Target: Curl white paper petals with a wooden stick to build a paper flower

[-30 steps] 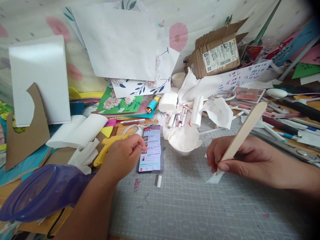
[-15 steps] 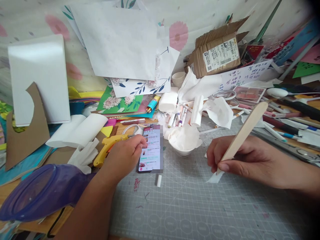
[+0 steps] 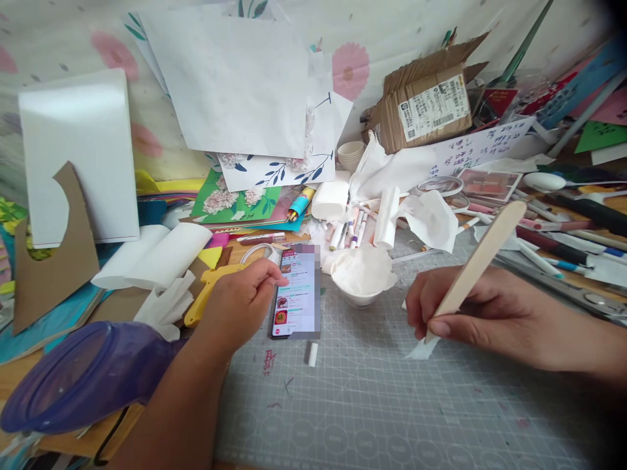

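Observation:
My left hand point(image 3: 247, 297) is over the left edge of a smartphone point(image 3: 294, 307) lying face up on the grey cutting mat point(image 3: 343, 398). Its fingers are loosely curled, holding nothing, with a fingertip at the lit screen of text and small food pictures. In my right hand point(image 3: 470, 310), pinched between thumb and fingers, is a wooden craft stick point(image 3: 477, 267), slanting up to the right. A small white scrap point(image 3: 421, 349) shows below its lower end. Between the hands stands a white bowl point(image 3: 362, 297) lined with crumpled white paper point(image 3: 365, 267).
A short white cylinder point(image 3: 312, 354) lies below the phone. A yellow glue gun point(image 3: 200, 300) and a purple translucent object point(image 3: 83, 372) are at left. Behind are several markers point(image 3: 347, 228), a white roll point(image 3: 388, 217), a cardboard box point(image 3: 421, 104) and paper sheets point(image 3: 240, 85). Pens crowd the right.
The list on the phone screen has scrolled to other entries. My left hand has shifted slightly at the screen's edge. My right hand and the craft stick stay practically still.

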`<state>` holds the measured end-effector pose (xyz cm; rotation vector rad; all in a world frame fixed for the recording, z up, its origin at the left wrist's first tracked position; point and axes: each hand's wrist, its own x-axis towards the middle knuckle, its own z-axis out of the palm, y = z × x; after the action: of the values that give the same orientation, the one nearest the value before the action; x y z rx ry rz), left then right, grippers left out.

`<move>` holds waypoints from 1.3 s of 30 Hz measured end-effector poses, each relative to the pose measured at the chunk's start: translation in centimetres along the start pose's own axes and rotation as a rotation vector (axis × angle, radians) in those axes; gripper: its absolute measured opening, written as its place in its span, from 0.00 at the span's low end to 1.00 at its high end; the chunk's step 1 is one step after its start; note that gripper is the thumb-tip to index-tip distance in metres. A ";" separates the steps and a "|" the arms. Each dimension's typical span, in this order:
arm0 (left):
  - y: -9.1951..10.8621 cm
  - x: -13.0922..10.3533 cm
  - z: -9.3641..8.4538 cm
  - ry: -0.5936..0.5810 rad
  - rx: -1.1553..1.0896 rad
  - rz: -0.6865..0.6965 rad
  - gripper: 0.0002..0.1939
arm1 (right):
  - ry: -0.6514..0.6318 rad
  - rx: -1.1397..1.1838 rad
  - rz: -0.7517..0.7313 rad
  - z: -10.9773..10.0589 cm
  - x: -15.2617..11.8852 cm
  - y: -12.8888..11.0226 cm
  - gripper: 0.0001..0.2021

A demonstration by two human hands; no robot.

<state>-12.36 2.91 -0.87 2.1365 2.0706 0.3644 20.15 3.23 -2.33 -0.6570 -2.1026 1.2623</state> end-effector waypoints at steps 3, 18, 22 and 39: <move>0.0 -0.1 0.0 0.001 -0.005 0.014 0.13 | -0.014 0.008 0.014 0.0 -0.1 0.1 0.10; -0.1 -0.3 -0.2 -0.021 -0.073 0.018 0.10 | -0.046 0.004 0.041 0.0 -0.3 0.5 0.11; 0.2 -0.4 -0.4 -0.148 -0.041 0.085 0.11 | -0.029 -0.013 0.035 -0.1 -0.4 0.5 0.10; 0.5 0.1 -0.1 -0.198 0.125 0.045 0.15 | -0.023 -0.038 0.031 -0.1 -0.5 0.5 0.10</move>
<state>-11.90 2.98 -0.66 2.1898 1.9852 0.0260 20.66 3.16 -2.82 -0.6969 -2.1480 1.2547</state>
